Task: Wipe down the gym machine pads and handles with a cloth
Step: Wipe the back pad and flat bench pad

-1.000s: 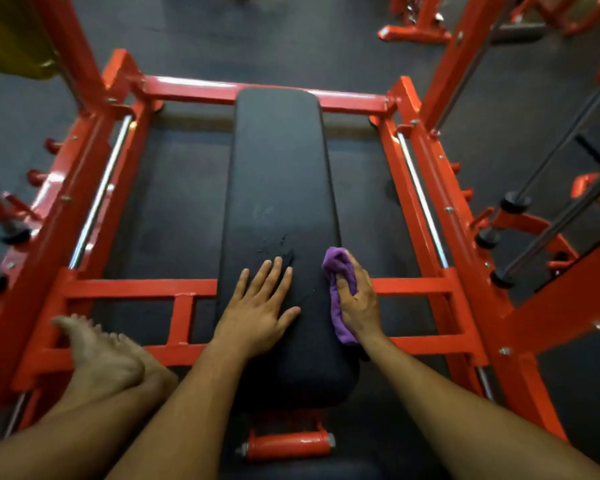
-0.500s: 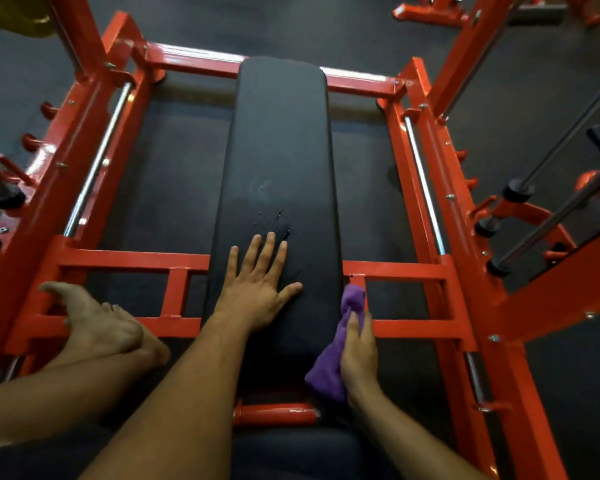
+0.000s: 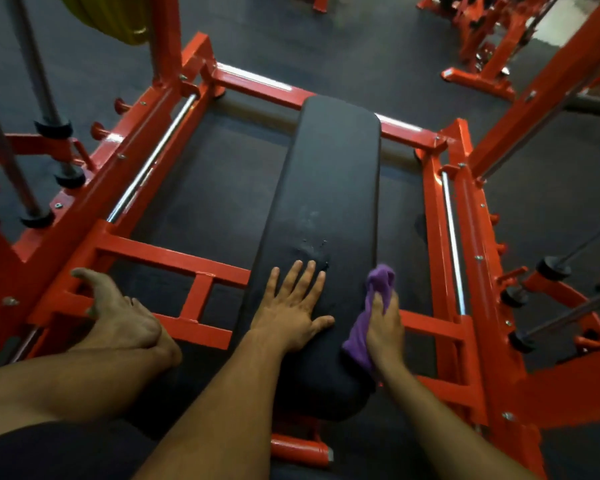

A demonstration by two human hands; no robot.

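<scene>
A long black bench pad (image 3: 329, 174) runs away from me inside an orange-red frame (image 3: 174, 254). Small scuffs and droplets mark its middle. My left hand (image 3: 293, 306) lies flat on the near part of the pad, fingers spread. My right hand (image 3: 385, 327) grips a purple cloth (image 3: 381, 277) and holds it against the pad's right side edge. Cloth shows above and below the hand.
A bare foot (image 3: 118, 320) rests on the frame's near left crossbar. Chrome guide rods (image 3: 153, 157) run along both sides of the frame. A yellow weight plate (image 3: 118, 19) hangs at top left. Dark bars with black collars (image 3: 551, 268) stand at right. Dark rubber floor surrounds everything.
My right hand drew the cloth toward me along the pad's right edge, then pushed it a little away again. My left hand stayed flat on the pad. The view swung right.
</scene>
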